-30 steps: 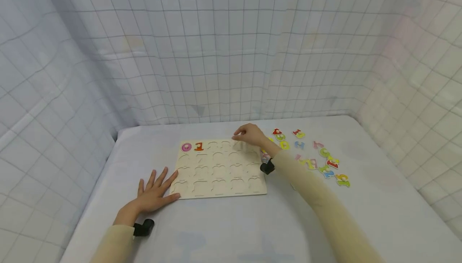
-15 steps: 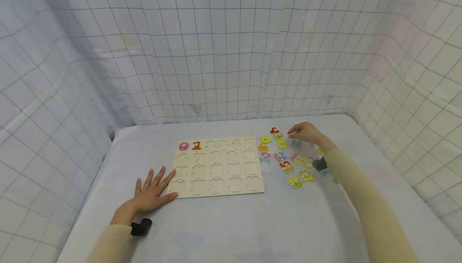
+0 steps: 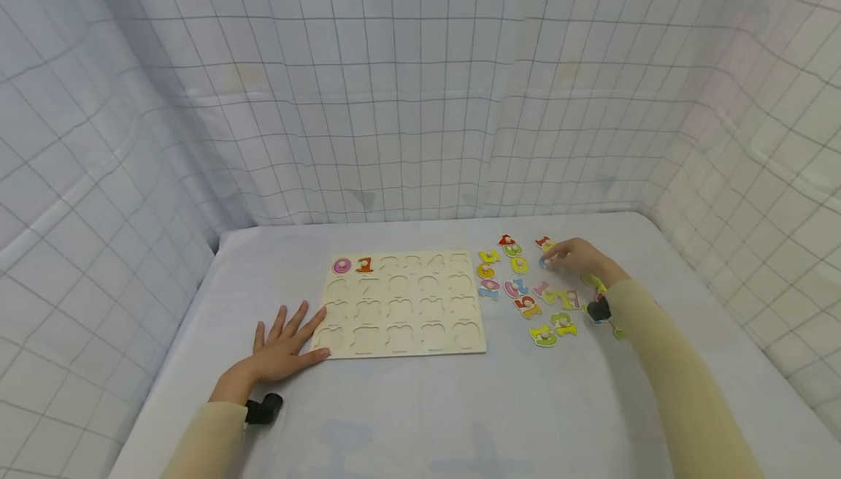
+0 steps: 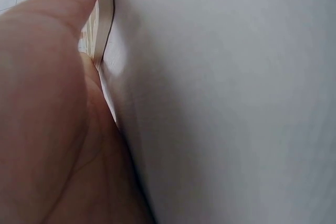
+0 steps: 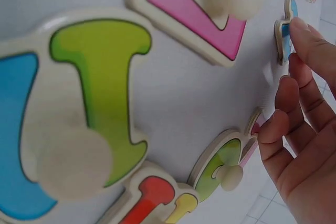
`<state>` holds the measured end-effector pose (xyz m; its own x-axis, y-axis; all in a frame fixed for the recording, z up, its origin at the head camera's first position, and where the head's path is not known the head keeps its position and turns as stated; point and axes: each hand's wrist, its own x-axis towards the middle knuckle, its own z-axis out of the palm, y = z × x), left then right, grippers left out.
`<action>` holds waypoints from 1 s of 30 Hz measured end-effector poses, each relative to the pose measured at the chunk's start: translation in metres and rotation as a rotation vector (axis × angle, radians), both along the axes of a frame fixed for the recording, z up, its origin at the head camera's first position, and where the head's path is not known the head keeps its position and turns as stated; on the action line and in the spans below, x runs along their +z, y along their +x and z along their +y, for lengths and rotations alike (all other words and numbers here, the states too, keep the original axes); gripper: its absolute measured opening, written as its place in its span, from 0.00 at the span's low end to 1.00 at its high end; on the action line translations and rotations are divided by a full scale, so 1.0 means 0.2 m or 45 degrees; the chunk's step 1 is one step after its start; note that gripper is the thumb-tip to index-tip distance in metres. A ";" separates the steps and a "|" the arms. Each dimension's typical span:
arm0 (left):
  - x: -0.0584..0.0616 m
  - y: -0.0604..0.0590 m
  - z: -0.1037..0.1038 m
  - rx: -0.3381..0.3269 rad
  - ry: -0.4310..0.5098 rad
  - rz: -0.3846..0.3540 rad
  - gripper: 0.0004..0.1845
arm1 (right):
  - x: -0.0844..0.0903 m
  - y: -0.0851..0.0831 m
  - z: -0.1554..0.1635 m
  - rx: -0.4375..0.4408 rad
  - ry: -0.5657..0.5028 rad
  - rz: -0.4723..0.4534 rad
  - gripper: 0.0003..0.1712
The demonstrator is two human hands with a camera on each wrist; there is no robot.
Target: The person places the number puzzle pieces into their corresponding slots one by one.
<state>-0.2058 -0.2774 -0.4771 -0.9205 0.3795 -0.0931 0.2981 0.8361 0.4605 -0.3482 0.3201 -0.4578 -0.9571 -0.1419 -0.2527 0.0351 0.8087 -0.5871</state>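
Puzzle board [image 3: 414, 297] holds pink 0 [image 3: 342, 266] and red-orange 1 [image 3: 365, 266] (far row).

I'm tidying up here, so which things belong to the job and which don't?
Likely the job: puzzle board, pink 0 and orange 1 in it, loose number pieces, blue piece at the right hand.
Likely not: gridded cloth, white table, black wrist devices.

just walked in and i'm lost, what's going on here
A person's left hand lies spread at the left edge of a number puzzle board, touching it. Their right hand is among the loose number pieces to the board's right, thumb at a blue piece; whether it's gripped is hard to tell. Only a purple 0 and a red 1 sit in the board, at the start of the top row.
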 end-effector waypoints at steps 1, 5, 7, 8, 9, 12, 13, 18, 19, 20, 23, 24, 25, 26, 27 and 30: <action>-0.01 0.00 0.00 -0.002 -0.005 0.001 0.42 | -0.01 -0.01 0.01 -0.019 0.000 -0.008 0.14; -0.01 0.00 0.00 -0.009 0.019 0.003 0.42 | -0.04 -0.02 0.02 -0.034 0.007 -0.001 0.14; -0.02 0.00 -0.01 -0.002 0.007 0.018 0.42 | -0.05 -0.02 0.02 -0.034 0.003 0.013 0.13; -0.02 0.00 -0.01 0.002 0.006 0.018 0.42 | -0.05 -0.02 0.02 -0.031 0.002 0.020 0.13; -0.03 0.00 -0.01 0.005 -0.005 0.019 0.42 | -0.05 -0.02 0.02 -0.031 0.001 0.028 0.13; -0.04 -0.01 -0.01 0.019 -0.068 0.012 0.42 | -0.05 -0.01 0.01 -0.030 -0.009 0.045 0.14; -0.04 -0.01 -0.01 0.021 -0.075 0.006 0.42 | -0.04 -0.01 0.01 -0.032 -0.011 0.053 0.14; 0.00 -0.01 0.00 0.015 -0.024 -0.003 0.43 | -0.03 0.02 0.00 -0.030 0.001 0.093 0.15; 0.00 0.00 0.00 0.014 -0.017 -0.001 0.43 | -0.02 0.02 -0.01 -0.031 0.011 0.109 0.15; 0.00 -0.01 0.00 0.015 -0.020 -0.002 0.43 | -0.02 0.02 -0.01 -0.026 0.018 0.127 0.16; -0.01 -0.01 0.00 0.020 -0.059 -0.002 0.43 | -0.01 0.03 -0.04 -0.038 0.020 0.212 0.16; -0.02 -0.01 0.00 0.021 -0.075 -0.002 0.43 | -0.01 0.03 -0.05 -0.034 0.010 0.242 0.17; -0.03 -0.02 0.00 0.025 -0.082 0.000 0.43 | 0.00 0.02 -0.07 -0.031 -0.004 0.275 0.17; -0.03 -0.02 -0.01 0.023 -0.085 0.002 0.43 | 0.00 0.02 -0.09 -0.025 -0.023 0.303 0.17; -0.04 -0.02 -0.01 0.023 -0.082 0.002 0.43 | 0.01 0.02 -0.12 -0.014 -0.040 0.336 0.17; -0.05 -0.03 -0.01 0.021 -0.081 0.002 0.43 | 0.03 0.01 -0.22 0.029 -0.097 0.401 0.17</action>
<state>-0.2109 -0.2803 -0.4872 -0.9268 0.3574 -0.1152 0.2845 0.8686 0.4058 -0.3468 0.2771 -0.4509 -0.9829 -0.1713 0.0675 -0.1755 0.7605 -0.6252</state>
